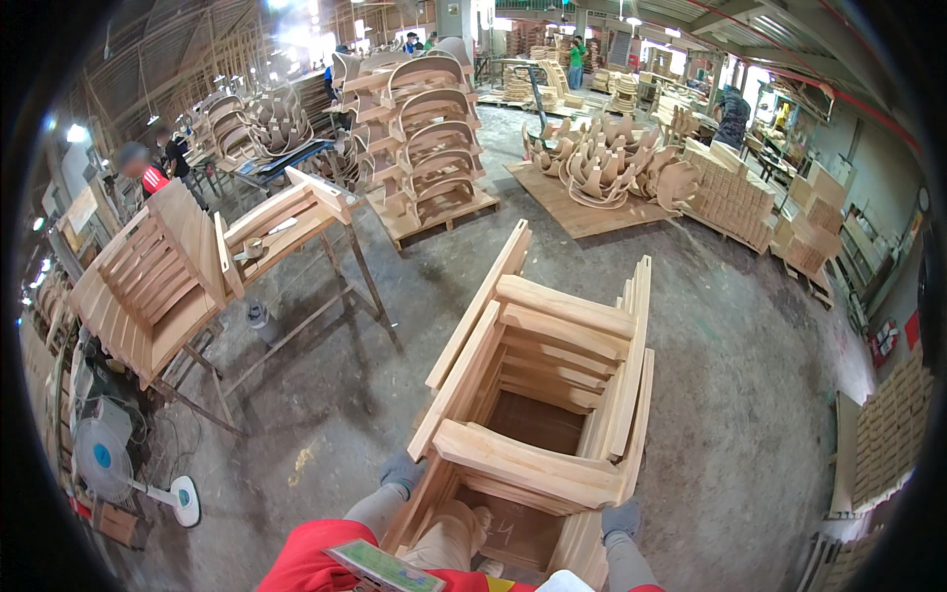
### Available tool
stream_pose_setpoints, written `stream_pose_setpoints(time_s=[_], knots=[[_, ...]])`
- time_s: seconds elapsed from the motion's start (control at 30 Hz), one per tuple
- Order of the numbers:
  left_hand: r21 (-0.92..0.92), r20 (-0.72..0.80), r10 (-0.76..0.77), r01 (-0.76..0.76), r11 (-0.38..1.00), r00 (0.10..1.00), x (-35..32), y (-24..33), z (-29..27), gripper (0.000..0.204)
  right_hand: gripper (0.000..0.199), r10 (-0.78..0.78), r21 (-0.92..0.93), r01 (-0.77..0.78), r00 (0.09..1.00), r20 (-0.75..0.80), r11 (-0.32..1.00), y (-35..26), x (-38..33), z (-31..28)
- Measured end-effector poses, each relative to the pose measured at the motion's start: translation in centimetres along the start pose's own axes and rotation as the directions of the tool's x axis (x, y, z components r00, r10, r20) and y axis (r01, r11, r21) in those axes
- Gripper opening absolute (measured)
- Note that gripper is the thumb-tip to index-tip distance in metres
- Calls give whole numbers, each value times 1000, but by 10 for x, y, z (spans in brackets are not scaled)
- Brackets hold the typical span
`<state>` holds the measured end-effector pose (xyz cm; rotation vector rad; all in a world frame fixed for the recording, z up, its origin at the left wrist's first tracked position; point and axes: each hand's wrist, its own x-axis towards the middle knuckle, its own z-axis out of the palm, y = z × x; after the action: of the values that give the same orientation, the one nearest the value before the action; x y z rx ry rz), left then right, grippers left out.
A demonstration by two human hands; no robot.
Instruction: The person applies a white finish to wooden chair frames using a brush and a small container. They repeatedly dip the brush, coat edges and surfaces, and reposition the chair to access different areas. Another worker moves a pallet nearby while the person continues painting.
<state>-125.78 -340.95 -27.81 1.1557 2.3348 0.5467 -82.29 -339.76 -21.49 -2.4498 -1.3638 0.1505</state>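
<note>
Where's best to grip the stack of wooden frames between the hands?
Probably its left side rail and right side rail, one hand from each side: these long, slim bars run along the outside, with the left hand and right hand close by.

hands point(400, 475) point(620, 518) too small to show their grip, red shirt point(314, 555) cut off by lower edge, co-worker's head point(130, 158) blurred

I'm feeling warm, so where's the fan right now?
In the head view, the white fan is at the lower left, on the floor below the slatted wooden piece, left of the person's left hand.
</note>
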Motion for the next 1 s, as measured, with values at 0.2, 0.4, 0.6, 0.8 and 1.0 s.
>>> stream_pose_setpoints(time_s=[0.2, 0.4, 0.6, 0.8, 1.0], knots=[[-5, 64, -49, 49, 999, 997, -1, 5, -3, 50, 50, 31, 34, -32, 999, 40, 999, -1, 0, -6], [-8, 42, -82, 82, 997, 996, 2, 0, 1, 52, 51, 28, 28, -30, 998, 52, 999, -6, -2, -8], [8, 44, -55, 55, 998, 998, 4, -3, 4, 51, 52, 39, 49, -42, 998, 53, 998, -9, -4, -11], [-25, 147, -100, 105, 994, 984, 0, 0, -1, 53, 53, 31, 61, -34, 998, 50, 998, -4, -7, -13], [-1, 167, -113, 114, 993, 979, -6, 0, 0, 54, 50, 55, 13, -56, 995, 81, 998, -2, -10, -14]])
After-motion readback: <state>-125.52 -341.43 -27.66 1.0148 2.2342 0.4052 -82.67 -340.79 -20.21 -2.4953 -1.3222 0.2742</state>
